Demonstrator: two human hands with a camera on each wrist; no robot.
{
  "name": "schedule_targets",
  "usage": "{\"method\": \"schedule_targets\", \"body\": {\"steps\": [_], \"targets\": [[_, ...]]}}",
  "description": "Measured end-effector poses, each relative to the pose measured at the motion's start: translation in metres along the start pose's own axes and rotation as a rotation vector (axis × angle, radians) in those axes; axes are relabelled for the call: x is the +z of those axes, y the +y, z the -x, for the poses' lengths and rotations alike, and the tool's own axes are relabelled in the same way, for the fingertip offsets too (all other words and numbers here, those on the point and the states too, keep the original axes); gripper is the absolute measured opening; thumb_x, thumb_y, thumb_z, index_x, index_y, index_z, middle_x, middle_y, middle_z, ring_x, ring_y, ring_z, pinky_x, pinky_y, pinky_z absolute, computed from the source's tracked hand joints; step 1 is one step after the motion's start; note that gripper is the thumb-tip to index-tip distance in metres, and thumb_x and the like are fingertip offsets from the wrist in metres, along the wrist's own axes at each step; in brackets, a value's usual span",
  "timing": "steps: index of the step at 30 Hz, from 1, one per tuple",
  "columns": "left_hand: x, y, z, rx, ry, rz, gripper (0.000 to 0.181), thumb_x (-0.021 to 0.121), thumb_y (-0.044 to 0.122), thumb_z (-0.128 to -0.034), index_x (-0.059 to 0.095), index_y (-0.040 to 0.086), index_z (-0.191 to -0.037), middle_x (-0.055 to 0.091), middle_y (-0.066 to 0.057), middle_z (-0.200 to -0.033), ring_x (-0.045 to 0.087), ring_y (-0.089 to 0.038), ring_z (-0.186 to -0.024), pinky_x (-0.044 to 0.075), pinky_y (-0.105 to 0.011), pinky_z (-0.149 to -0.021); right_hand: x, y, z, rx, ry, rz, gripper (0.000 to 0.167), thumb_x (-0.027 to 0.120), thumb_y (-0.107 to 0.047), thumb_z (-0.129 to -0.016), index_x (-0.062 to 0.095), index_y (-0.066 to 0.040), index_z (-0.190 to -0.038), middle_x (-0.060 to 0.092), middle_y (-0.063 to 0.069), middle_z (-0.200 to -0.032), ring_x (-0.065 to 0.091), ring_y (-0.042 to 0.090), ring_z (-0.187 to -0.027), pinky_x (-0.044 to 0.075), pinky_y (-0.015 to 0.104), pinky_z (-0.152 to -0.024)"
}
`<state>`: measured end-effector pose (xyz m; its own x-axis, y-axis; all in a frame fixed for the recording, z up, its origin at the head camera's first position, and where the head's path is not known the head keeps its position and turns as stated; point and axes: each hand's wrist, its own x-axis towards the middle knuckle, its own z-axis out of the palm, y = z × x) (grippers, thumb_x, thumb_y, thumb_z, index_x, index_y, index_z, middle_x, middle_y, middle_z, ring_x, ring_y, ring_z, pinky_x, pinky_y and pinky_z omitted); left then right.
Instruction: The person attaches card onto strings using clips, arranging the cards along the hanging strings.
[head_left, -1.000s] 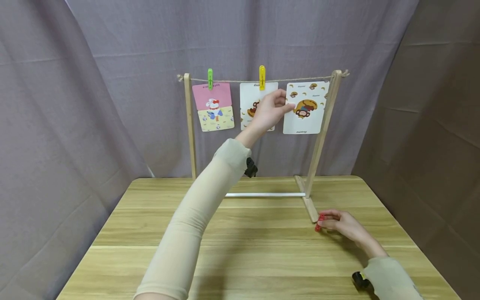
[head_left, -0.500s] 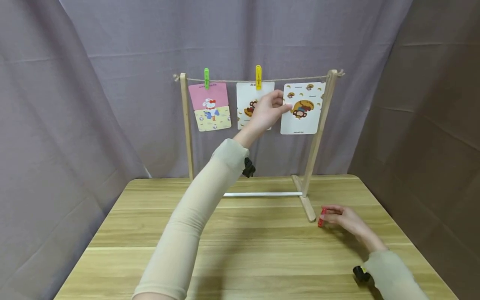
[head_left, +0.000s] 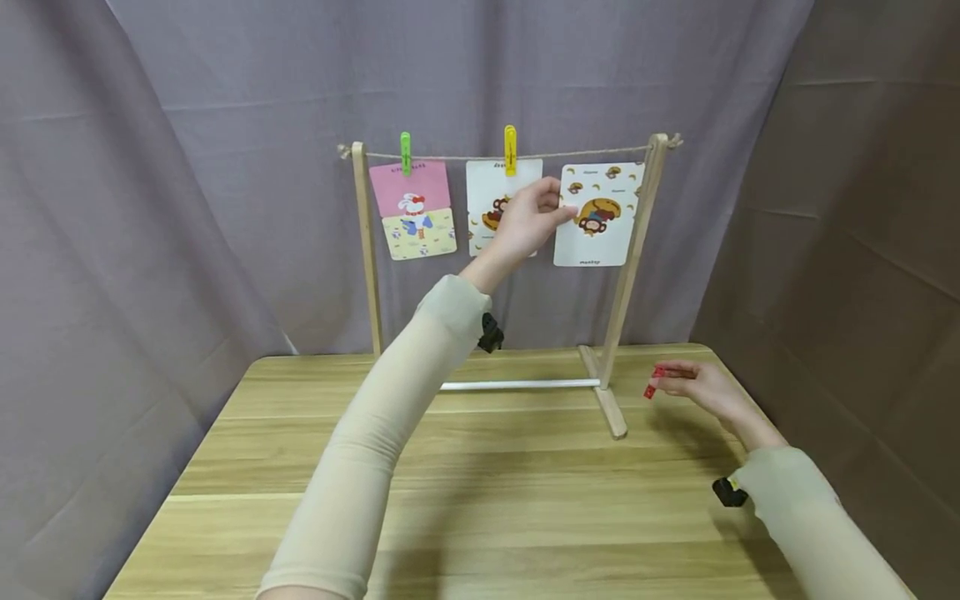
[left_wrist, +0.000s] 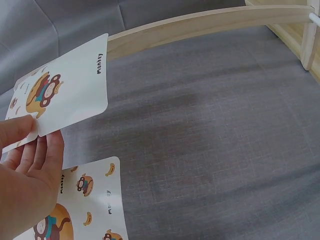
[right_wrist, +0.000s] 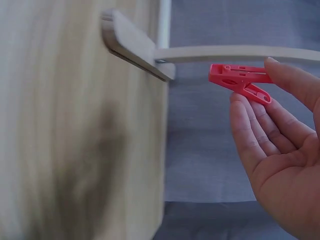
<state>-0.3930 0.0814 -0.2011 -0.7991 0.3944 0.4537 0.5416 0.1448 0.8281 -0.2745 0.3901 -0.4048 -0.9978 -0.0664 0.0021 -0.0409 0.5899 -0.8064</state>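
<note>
My left hand (head_left: 525, 221) pinches the left edge of a white monkey card (head_left: 588, 250), thumb in front and fingers behind. This card hangs upright just below the string (head_left: 577, 153), close to the right post, and no clip shows on it. In my right hand (head_left: 708, 390) a red clothespin (right_wrist: 242, 80) is pinched by its handles, between thumb and fingers, raised over the table's right side. Left of the held card, a second monkey card (head_left: 480, 179) hangs from a yellow clothespin (head_left: 511, 150), partly covered by my left hand. A pink and yellow rabbit card (head_left: 411, 187) hangs from a green clothespin (head_left: 406, 153).
The string runs between two wooden posts; the right post (head_left: 622, 300) stands on a foot (head_left: 611, 412) on the wooden table (head_left: 525, 500). A white rod (head_left: 525, 385) joins the posts low down. Grey curtains (head_left: 247, 208) surround the back and sides.
My right hand has lifted the red clothespin off the table beside the stand's foot, up and slightly right. My left hand stays on the card; the view has shifted slightly.
</note>
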Motion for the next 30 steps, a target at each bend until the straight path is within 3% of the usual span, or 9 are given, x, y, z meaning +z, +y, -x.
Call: {"method": "schedule_targets", "body": {"steps": [3, 10, 15, 22, 30], "targets": [[-0.001, 0.0, 0.0, 0.008, 0.001, 0.004, 0.016, 0.069, 0.013, -0.097, 0.061, 0.006, -0.109, 0.07, -0.006, -0.095, 0.065, -0.013, -0.09, 0.049, -0.022, -0.077, -0.011, -0.011, -0.003, 0.009, 0.012, 0.04, 0.066, 0.065, -0.036, -0.1, 0.045, 0.007, -0.145, 0.056, 0.028, -0.137, 0.061, 0.023, -0.113, 0.046, 0.054, -0.102], [0.0, 0.0, 0.001, 0.01, -0.024, 0.014, 0.017, 0.069, 0.014, -0.0973, 0.06, 0.006, -0.11, 0.07, -0.006, -0.097, 0.065, -0.014, -0.093, 0.05, -0.023, -0.079, -0.035, -0.032, -0.008, 0.017, 0.042, 0.031, 0.07, 0.066, -0.04, -0.098, 0.043, 0.002, -0.149, 0.053, 0.028, -0.141, 0.06, -0.006, -0.093, 0.039, 0.06, -0.106], [-0.001, -0.003, 0.001, 0.007, -0.018, 0.013, 0.017, 0.069, 0.014, -0.0972, 0.06, 0.006, -0.109, 0.07, -0.005, -0.097, 0.064, -0.014, -0.091, 0.05, -0.023, -0.078, -0.05, -0.045, -0.013, 0.025, 0.062, 0.032, 0.075, 0.067, -0.046, -0.096, 0.041, -0.002, -0.152, 0.05, 0.024, -0.145, 0.054, -0.003, -0.1, 0.036, 0.06, -0.109], [-0.002, -0.004, 0.001, 0.009, -0.026, 0.02, 0.018, 0.069, 0.013, -0.097, 0.06, 0.005, -0.111, 0.069, -0.006, -0.095, 0.063, -0.014, -0.09, 0.05, -0.023, -0.077, -0.073, -0.066, -0.02, -0.002, 0.109, 0.074, 0.074, 0.069, -0.046, -0.095, 0.045, -0.002, -0.149, 0.066, -0.011, -0.116, 0.059, -0.007, -0.092, 0.038, 0.057, -0.107], [-0.004, -0.002, 0.003, 0.011, -0.009, 0.033, 0.016, 0.07, 0.009, -0.096, 0.061, 0.004, -0.109, 0.07, -0.007, -0.096, 0.065, -0.015, -0.092, 0.051, -0.021, -0.079, -0.097, -0.095, -0.026, -0.025, 0.119, 0.142, 0.072, 0.069, -0.045, -0.095, 0.047, -0.002, -0.148, 0.066, -0.014, -0.11, 0.059, -0.01, -0.085, 0.037, 0.059, -0.108]]}}
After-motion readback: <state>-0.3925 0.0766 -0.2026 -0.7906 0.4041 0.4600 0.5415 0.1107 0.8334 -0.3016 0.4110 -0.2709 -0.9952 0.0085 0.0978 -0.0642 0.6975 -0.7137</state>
